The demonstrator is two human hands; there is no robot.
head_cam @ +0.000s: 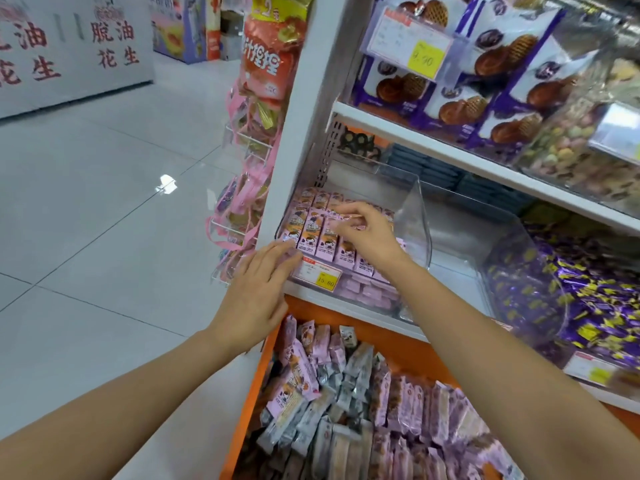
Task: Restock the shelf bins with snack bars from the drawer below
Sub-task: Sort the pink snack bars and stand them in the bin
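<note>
A clear plastic shelf bin (414, 216) holds rows of pink snack bars (308, 233) standing side by side. My right hand (367, 233) is inside the bin, its fingertips pinching the top of one pink bar in the rows. My left hand (259, 289) lies with straight fingers against the bin's front left corner, beside a price tag (320, 273). Below, the open orange drawer (249, 386) is full of loose pink and grey snack bars (346, 403).
A bin of purple wrapped candies (568, 296) sits to the right. Waffle packets (485, 64) fill the shelf above. Pink hanging bags (249, 161) cover the shelf's left end. White tiled floor (104, 202) stretches to the left.
</note>
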